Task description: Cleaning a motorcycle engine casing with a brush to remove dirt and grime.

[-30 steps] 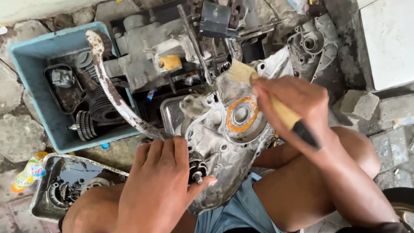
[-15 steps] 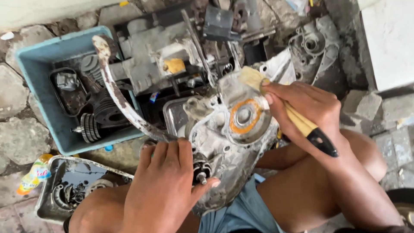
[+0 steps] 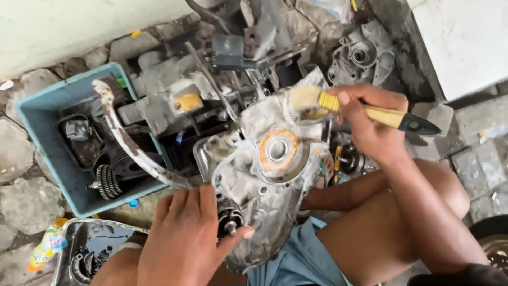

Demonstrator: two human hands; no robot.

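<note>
Nearest the camera, a grey metal engine casing (image 3: 259, 185) is being steadied over the knees of a seated person in blue shorts. It is being gripped at its near left edge by the left hand (image 3: 185, 238), whose fingers are being curled over the rim while the thumb is being stretched right beneath a short dark shaft (image 3: 230, 220) that is sticking out of the casing. The casing is looking dull silver, mottled with whitish residue and grime, with ribbed walls and several recesses. Near its middle, a round bearing seat (image 3: 278, 151) ringed in orange is being shown, its bore left open.

Just beyond, at the far right corner of the casing, a paintbrush (image 3: 365, 111) is being pinched by the right hand (image 3: 370, 124): pale bristles are being pressed against the metal, and the yellow handle with its black tip is being pointed right.

To the left, a blue plastic tub (image 3: 39, 132) of dark greasy parts, a small gear among them, is being left on the stone floor (image 3: 24, 196). A battered metal tray (image 3: 92, 246) is being seen at the near left. Farther off, more engine parts (image 3: 174, 90) and a second casing cover (image 3: 365, 55) are being kept by the wall.
</note>
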